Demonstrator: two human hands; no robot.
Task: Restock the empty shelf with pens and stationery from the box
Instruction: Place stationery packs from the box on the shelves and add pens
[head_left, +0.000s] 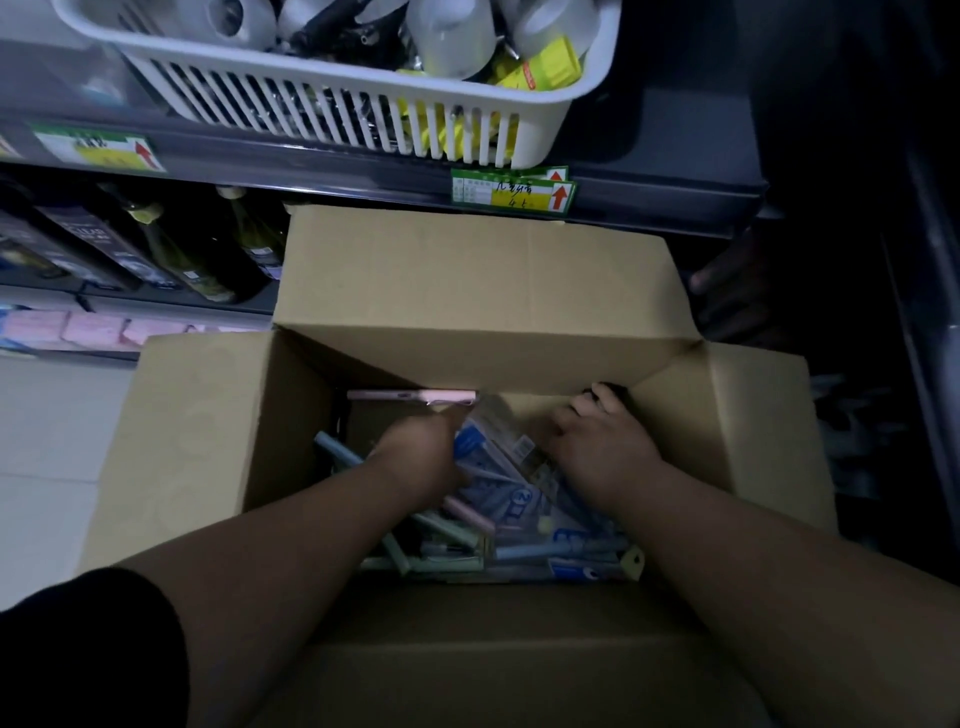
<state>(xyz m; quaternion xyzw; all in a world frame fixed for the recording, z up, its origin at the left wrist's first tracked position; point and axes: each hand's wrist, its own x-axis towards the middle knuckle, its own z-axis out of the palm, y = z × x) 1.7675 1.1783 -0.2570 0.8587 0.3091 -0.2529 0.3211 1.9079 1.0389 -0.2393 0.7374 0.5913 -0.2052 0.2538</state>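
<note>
Box (208, 447) stands open on the floor (47, 415), flaps out, just below the shelf (665, 197). Both forearms reach in from the near side.

Left grip (421, 452): knuckles up, fingers buried among the pen packs (519, 499). Cannot tell whether it clasps one.

Right grip (602, 447): back of hand up, fingers bent down into the pile near the far wall, fingertips beside a dark item. Grasp cannot be told here either.

Packs: blue and white, heaped in the box's right half. Loose pens (447, 525) in green, pink and blue lie by the left wrist. A pink case (410, 396) lies against the far wall.

On the shelf: white basket (332, 104) holding white rolls and yellow packs. Tags (514, 189) sit on the shelf edge. Bottles (171, 244) are on the lower shelf, left. Light is dim.
</note>
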